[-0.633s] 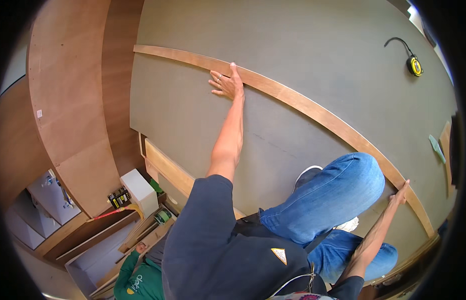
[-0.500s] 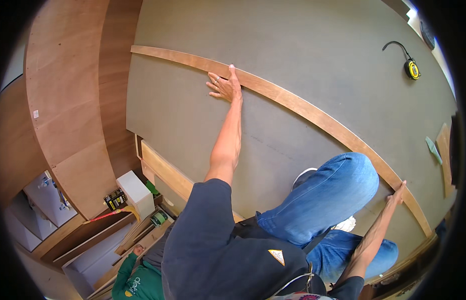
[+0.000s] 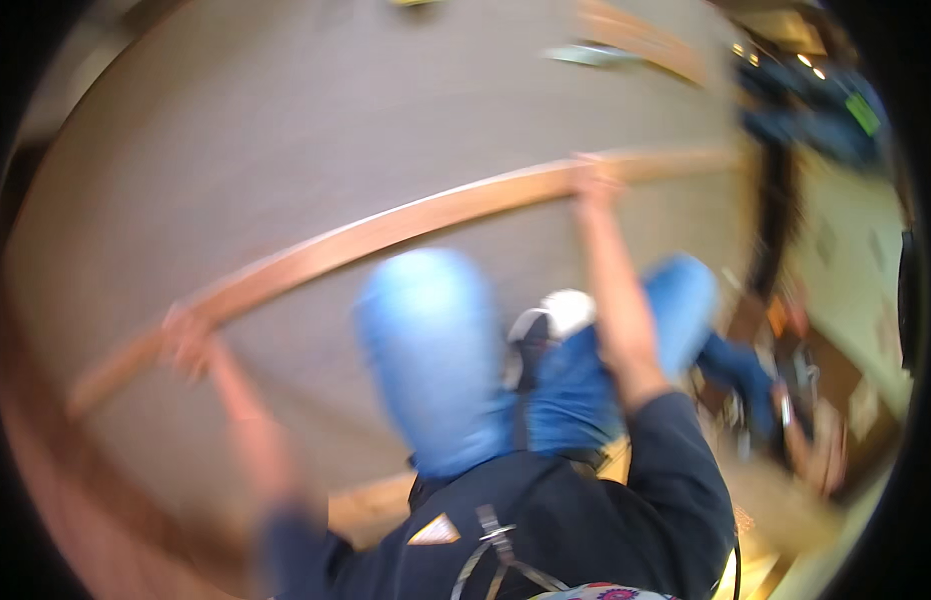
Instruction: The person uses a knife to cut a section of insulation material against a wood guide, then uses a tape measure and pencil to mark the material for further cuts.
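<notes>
Wooden strip [image 3: 386, 235] lying across grey panel [image 3: 286, 130], left hand [image 3: 186, 340] and right hand [image 3: 596, 180] resting on it, grip impossible to tell through blur

Pic v. blurred. Big grey-brown panel [image 3: 316, 150] fills most of view, flat, matte. Warm brown wood edge [image 3: 46, 470] curves round lower left. Upper right: dark area w/ small bright ceiling lights [image 3: 806, 62] & a green patch [image 3: 864, 112]. Right side: pale floor [image 3: 856, 240], cluttered bits near it, too smeared to ID.
</notes>
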{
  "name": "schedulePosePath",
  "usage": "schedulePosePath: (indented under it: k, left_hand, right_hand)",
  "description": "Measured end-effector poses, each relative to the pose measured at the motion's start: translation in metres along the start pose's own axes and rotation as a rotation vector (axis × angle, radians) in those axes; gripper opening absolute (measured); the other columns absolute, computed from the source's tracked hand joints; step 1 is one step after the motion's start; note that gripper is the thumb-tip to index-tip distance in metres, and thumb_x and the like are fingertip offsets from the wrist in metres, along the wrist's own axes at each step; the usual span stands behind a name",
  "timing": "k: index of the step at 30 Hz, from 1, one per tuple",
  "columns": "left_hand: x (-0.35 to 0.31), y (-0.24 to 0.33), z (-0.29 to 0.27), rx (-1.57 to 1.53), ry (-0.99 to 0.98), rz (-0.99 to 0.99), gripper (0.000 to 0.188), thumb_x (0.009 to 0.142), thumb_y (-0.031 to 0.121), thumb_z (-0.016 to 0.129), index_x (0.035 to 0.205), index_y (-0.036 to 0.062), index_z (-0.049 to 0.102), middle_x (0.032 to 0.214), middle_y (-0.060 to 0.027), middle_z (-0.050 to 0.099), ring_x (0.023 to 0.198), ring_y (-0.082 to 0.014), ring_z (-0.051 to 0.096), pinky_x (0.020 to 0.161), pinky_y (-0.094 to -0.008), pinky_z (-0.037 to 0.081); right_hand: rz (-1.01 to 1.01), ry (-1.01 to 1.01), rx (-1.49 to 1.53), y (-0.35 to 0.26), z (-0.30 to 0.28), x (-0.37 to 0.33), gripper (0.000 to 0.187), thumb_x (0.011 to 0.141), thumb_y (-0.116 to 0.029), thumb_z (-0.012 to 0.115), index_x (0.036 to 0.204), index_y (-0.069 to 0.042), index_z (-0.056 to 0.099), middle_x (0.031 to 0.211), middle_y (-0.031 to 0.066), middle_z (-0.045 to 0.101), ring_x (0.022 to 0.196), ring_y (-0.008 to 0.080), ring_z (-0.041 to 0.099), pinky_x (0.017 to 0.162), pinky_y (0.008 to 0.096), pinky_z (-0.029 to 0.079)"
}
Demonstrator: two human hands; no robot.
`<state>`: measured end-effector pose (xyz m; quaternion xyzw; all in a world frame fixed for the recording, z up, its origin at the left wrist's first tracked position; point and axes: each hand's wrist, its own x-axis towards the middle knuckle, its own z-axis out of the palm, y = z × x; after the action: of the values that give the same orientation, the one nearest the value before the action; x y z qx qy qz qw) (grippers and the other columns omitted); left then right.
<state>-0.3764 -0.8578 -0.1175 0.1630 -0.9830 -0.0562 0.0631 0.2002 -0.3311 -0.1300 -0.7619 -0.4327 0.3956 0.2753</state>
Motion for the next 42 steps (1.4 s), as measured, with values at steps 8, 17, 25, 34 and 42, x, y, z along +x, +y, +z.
schedulePosePath:
  k: [8,17,25,34,42]
  left_hand:
    - [0.021,-0.007,0.008,-0.156,0.127,-0.104,0.121,0.068,0.091,0.049,0.145,-0.0016,0.038,0.145,-0.0221,0.046,0.144,-0.0401,0.024,0.111,-0.0676,0.008]
    - [0.020,-0.005,0.010,-0.165,0.140,-0.120,0.124,0.066,0.092,0.049,0.144,-0.0031,0.038,0.146,-0.0218,0.044,0.144,-0.0392,0.023,0.112,-0.0671,0.007]
    - [0.018,-0.006,0.010,-0.148,0.153,-0.121,0.121,0.068,0.090,0.050,0.143,-0.0037,0.039,0.146,-0.0222,0.045,0.141,-0.0396,0.026,0.111,-0.0674,0.007]
    - [0.001,-0.013,0.009,0.047,-0.168,0.116,0.076,0.085,0.066,0.056,0.134,0.0076,0.055,0.136,-0.0227,0.050,0.130,-0.0398,0.041,0.109,-0.0613,0.025]
    - [0.000,0.020,-0.024,-0.262,0.018,-0.262,0.107,0.073,0.065,0.068,0.152,0.0026,0.029,0.159,-0.0128,0.029,0.150,-0.0339,0.013,0.119,-0.0564,0.000]
  right_hand:
    - [0.206,0.314,-0.175,-0.063,0.008,-0.049,0.125,0.062,-0.058,0.082,0.155,-0.006,0.016,0.148,0.0278,0.029,0.137,0.0428,0.033,0.110,0.0527,0.035]
    - [0.208,0.302,-0.189,-0.057,0.010,-0.043,0.125,0.062,-0.059,0.081,0.155,-0.007,0.016,0.148,0.0271,0.028,0.136,0.0432,0.033,0.108,0.0530,0.038]
    - [0.256,0.266,-0.232,-0.066,0.008,-0.048,0.130,0.062,-0.064,0.080,0.156,-0.008,0.011,0.153,0.0288,0.020,0.141,0.0416,0.028,0.112,0.0494,0.033]
    - [-0.063,-0.335,0.483,0.020,-0.004,0.026,0.036,0.103,-0.037,0.047,0.120,-0.007,0.061,0.080,-0.0060,0.050,0.067,0.0078,0.044,0.059,0.0258,0.040]
    - [0.142,0.030,-0.252,-0.033,-0.001,0.004,0.100,0.068,-0.060,0.080,0.128,0.013,0.049,0.121,0.0225,0.060,0.098,0.0288,0.064,0.086,0.0410,0.054]
